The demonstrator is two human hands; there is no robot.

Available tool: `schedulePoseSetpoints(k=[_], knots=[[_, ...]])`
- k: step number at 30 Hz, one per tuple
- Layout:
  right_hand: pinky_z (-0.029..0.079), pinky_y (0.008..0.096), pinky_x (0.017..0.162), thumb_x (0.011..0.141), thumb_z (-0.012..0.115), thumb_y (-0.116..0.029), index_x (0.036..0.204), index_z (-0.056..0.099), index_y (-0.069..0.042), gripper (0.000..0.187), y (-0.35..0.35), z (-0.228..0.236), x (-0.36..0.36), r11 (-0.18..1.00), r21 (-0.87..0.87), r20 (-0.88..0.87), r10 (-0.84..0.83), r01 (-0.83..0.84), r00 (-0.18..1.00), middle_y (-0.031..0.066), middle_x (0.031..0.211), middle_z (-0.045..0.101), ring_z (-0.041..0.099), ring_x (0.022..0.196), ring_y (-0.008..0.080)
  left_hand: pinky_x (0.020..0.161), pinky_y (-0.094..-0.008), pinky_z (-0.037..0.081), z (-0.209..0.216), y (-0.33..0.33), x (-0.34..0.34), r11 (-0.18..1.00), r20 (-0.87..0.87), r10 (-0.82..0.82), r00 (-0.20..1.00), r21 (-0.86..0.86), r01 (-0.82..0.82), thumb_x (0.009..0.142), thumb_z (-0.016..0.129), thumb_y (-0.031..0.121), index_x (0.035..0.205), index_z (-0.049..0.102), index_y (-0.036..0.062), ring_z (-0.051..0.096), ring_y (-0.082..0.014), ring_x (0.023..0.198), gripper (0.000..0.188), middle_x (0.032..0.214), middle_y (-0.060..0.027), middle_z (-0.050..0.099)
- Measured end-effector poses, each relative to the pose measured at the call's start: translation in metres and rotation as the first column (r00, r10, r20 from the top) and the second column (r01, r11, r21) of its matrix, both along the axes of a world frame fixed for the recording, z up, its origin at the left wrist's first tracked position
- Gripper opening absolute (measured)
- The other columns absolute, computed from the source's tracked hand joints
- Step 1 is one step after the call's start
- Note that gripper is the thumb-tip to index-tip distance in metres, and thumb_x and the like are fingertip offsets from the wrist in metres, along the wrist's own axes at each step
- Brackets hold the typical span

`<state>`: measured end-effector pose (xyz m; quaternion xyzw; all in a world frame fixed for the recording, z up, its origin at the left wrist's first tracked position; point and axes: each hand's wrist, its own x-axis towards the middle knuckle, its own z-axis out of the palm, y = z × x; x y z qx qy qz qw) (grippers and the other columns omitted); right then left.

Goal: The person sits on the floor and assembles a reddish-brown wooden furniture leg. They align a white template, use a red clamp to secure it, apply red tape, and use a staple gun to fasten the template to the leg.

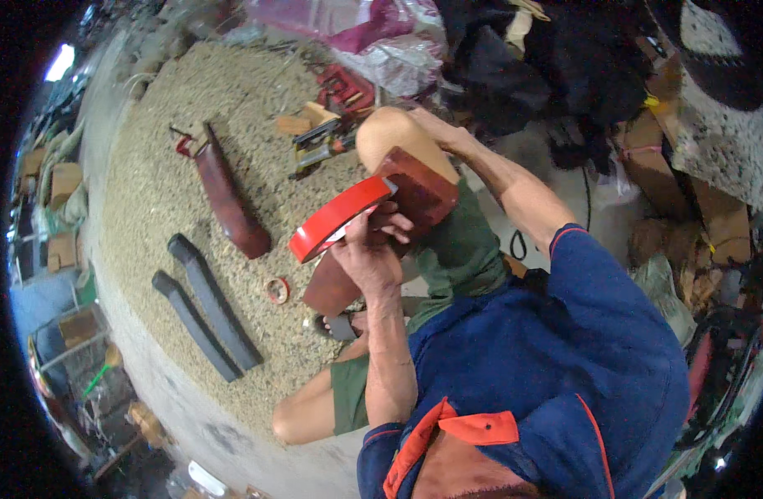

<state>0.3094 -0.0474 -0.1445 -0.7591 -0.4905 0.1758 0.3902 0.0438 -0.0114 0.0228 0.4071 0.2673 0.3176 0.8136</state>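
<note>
I sit on the ground with a long brown piece (415, 195) lying across my lap, one end up by my knee (381, 137). My left hand (369, 254) is closed tight on a big red tape roll (340, 218). The roll stands on its edge, tilted, and touches the brown piece. My right hand (436, 133) is up at the far end of the brown piece, by my knee. I cannot tell if its fingers are shut or just resting there.

I think the brown piece could slide off my leg, because only one end looks held and my leg slopes down. The tape could also stick crooked if the roll tips more in my hand.

Out on the rough mat (157, 175) lies another brown piece (229, 200), well away from me. Two dark grey bars (205, 308) lie side by side nearer. A small tape ring (277, 289) sits between them and my leg.
</note>
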Motion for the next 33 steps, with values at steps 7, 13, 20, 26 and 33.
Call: schedulePoseSetpoints(k=[7,13,20,26,33], knots=[[0.056,0.0494,0.08,0.094,0.066,-0.031,0.102,0.071,-0.002,0.031,-0.028,-0.004,0.005,0.963,0.083,0.065,-0.261,0.256,0.963,0.0251,0.102,0.074,0.071,0.092,0.0421,0.057,-0.0306,0.054,-0.004,0.002,-0.005,0.998,-0.012,-0.045,0.999,0.032,0.046,0.104,0.059,0.03,0.116,0.067,-0.0026,0.073,-0.0262,0.074,0.035,0.098,-0.0166,0.076],[0.056,0.0528,0.075,0.084,0.079,-0.029,0.099,0.072,0.005,0.038,-0.24,-0.076,-0.082,0.74,-0.604,0.168,-0.244,0.295,0.955,0.0268,0.089,0.072,0.072,0.086,0.0433,0.054,-0.0317,0.055,0.0,0.002,-0.002,0.999,0.018,-0.051,0.999,-0.017,0.051,0.103,0.063,0.025,0.112,0.067,-0.0057,0.073,-0.0268,0.069,0.033,0.094,-0.0204,0.076],[0.058,0.0501,0.084,0.071,0.09,-0.033,0.099,0.072,0.005,0.05,-0.375,-0.16,-0.186,0.435,-0.805,0.047,-0.631,0.403,0.775,0.0275,0.095,0.074,0.074,0.097,0.0431,0.052,-0.0343,0.053,0.003,0.0,0.002,0.994,0.048,-0.062,0.997,-0.085,0.066,0.102,0.065,0.022,0.114,0.065,-0.0063,0.072,-0.0291,0.067,0.031,0.094,-0.0231,0.075],[0.059,0.052,0.084,0.076,0.084,-0.027,0.11,0.073,0.001,0.045,-0.367,-0.165,-0.164,0.474,-0.776,0.131,-0.526,0.418,0.84,0.027,0.101,0.074,0.073,0.097,0.0436,0.051,-0.0325,0.055,0.005,0.002,0.0,0.995,0.075,-0.044,0.996,-0.09,0.051,0.105,0.063,0.02,0.117,0.065,-0.0091,0.074,-0.0284,0.069,0.031,0.096,-0.0236,0.076],[0.058,0.0532,0.079,0.077,0.077,-0.015,0.103,0.069,0.004,0.033,-0.376,-0.179,-0.172,0.473,-0.754,0.106,-0.597,0.455,0.795,0.0304,0.096,0.073,0.073,0.091,0.044,0.051,-0.0318,0.054,0.007,-0.002,0.0,0.994,0.056,-0.024,0.998,-0.108,0.03,0.105,0.063,0.019,0.119,0.064,-0.0093,0.073,-0.0281,0.068,0.031,0.097,-0.023,0.076]])
